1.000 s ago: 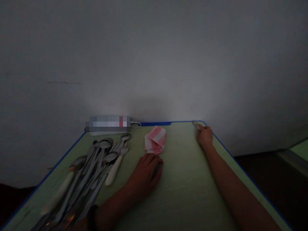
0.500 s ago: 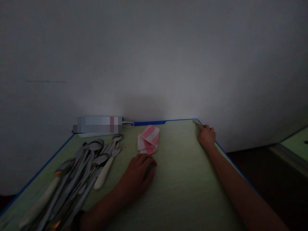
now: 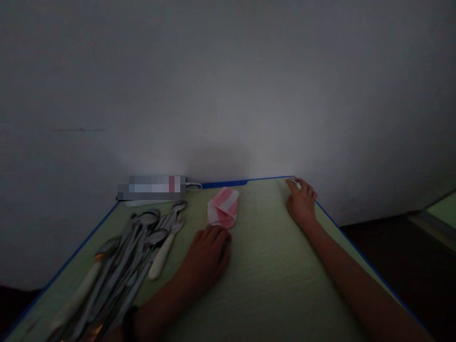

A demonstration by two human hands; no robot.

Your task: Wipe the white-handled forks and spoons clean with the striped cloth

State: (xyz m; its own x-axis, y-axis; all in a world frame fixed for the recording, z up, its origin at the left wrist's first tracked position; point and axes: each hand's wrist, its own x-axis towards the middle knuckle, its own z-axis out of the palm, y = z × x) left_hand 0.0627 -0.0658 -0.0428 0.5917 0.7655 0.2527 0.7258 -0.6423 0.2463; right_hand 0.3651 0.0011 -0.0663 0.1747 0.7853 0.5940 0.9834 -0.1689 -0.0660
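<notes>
Right hand [image 3: 294, 183] parted around small pale object [image 3: 298, 185]; left hand [image 3: 208, 254] beside pink-white cloth [image 3: 224, 207], grip unclear

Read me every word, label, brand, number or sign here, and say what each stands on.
No text can be read.
Long object at the table's far left: its face is blurred out, too coarse to read.
Cutlery and pink-and-white cloth: no lettering visible.

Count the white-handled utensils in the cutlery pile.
2 that I can make out: a fork along the pile's right edge, beside the left forearm, and another utensil along its left edge. More may be hidden in the dim, overlapping pile.
</notes>
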